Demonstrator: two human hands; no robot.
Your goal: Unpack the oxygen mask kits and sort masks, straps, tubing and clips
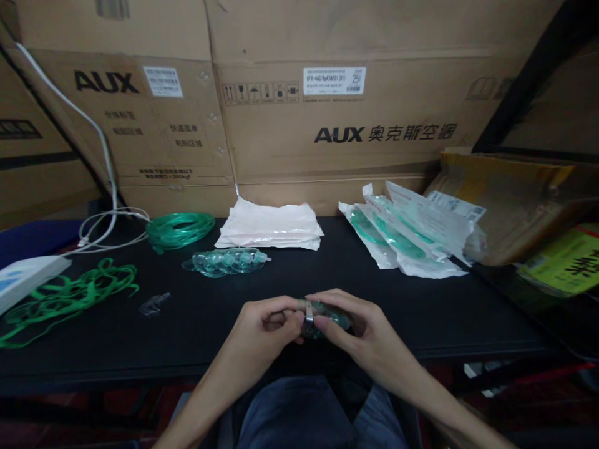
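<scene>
Both my hands meet over the near edge of a black table. My left hand and my right hand are closed together on a clear green plastic mask with a small metal strip at its top. The fingertips pinch at that strip. Beyond them lies a stack of clear green masks. A small clear plastic piece rests to the left.
A coil of green tubing, green elastic straps, a pile of white bags and sealed packets lie on the table. Cardboard boxes stand behind. A white cable and white device are at left.
</scene>
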